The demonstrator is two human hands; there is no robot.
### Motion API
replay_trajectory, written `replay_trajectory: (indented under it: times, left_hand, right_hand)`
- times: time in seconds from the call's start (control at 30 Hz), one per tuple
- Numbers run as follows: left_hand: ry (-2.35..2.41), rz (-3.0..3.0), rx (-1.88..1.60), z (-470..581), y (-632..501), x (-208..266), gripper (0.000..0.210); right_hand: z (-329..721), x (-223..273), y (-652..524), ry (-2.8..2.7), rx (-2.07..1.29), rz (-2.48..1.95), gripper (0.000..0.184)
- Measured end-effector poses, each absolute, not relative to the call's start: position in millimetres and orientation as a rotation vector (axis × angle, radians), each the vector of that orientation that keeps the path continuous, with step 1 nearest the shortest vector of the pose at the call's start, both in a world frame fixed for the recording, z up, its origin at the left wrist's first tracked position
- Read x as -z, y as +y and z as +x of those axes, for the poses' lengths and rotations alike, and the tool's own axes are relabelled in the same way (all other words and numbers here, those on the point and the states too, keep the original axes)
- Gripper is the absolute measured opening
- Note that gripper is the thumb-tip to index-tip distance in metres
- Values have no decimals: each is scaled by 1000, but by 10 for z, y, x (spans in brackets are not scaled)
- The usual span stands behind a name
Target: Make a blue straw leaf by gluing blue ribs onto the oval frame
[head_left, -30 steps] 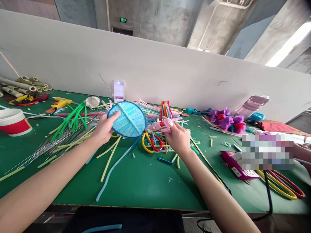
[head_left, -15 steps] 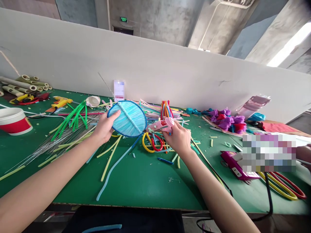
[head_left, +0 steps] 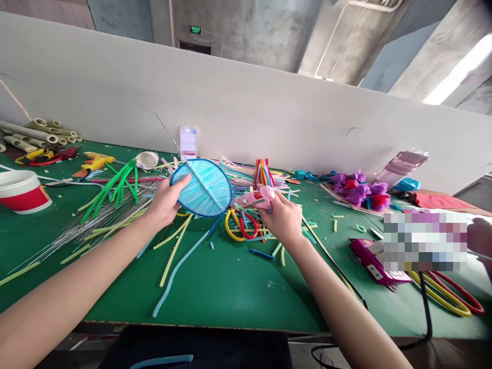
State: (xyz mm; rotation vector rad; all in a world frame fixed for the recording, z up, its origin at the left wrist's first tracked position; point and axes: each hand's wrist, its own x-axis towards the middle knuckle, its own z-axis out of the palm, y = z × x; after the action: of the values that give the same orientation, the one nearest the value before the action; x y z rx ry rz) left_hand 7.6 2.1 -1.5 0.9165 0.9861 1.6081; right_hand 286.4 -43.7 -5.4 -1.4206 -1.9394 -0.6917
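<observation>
My left hand (head_left: 168,201) grips the left edge of a round blue fan-shaped piece (head_left: 209,179), thumb on its front. The piece has a dark blue rim, a strand-covered face and a pale fuzzy strip across the middle. From its lower edge a light blue fuzzy stem (head_left: 177,271) trails down over the table. My right hand (head_left: 282,218) is closed around a pink hot glue gun (head_left: 253,198), whose nozzle points left at the lower right rim, touching or very near it. Under the gun lie yellow and red loops (head_left: 241,226).
Green pipe cleaners (head_left: 117,190), wires and a paper cup (head_left: 23,191) lie left, near a yellow glue gun (head_left: 96,162). Purple flowers (head_left: 359,190) and a magenta power strip (head_left: 378,264) are right. Another person's hand (head_left: 480,237) shows at the right edge. A phone (head_left: 188,142) leans on the partition.
Both hands, the round blue piece and the pink glue gun stay almost in place; the gun's back end shifts very slightly left. The other person's hand at the right edge moves a little.
</observation>
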Motion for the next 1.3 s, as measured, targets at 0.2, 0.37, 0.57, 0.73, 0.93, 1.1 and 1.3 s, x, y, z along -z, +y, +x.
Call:
replay_trajectory:
  times: [0.2, 0.37, 0.57, 0.73, 0.93, 1.1, 1.3]
  left_hand:
    - [985, 928, -1591, 76, 27, 25, 32]
    - [979, 937, -1593, 79, 24, 21, 33]
    - [1000, 934, -1587, 76, 9, 12, 33]
    - [1005, 940, -1579, 74, 5, 11, 31]
    - [1021, 938, -1573, 85, -12, -3, 31]
    - [1036, 917, -1557, 99, -35, -30, 26]
    - [1040, 909, -1553, 109, -44, -42, 25]
  right_hand:
    - [2881, 60, -423, -1946, 703, -1432, 41]
    - [2900, 85, -405, -1933, 736, -1422, 41]
    - [2907, 78, -399, -1911, 759, -1443, 32]
    - [2905, 64, -405, -1882, 787, -1425, 35]
    - [2892, 70, -385, -1771, 689, -1488, 36]
    - [2882, 69, -401, -1848, 616, -1429, 40]
    - [2855, 86, -422, -1904, 594, -1425, 40]
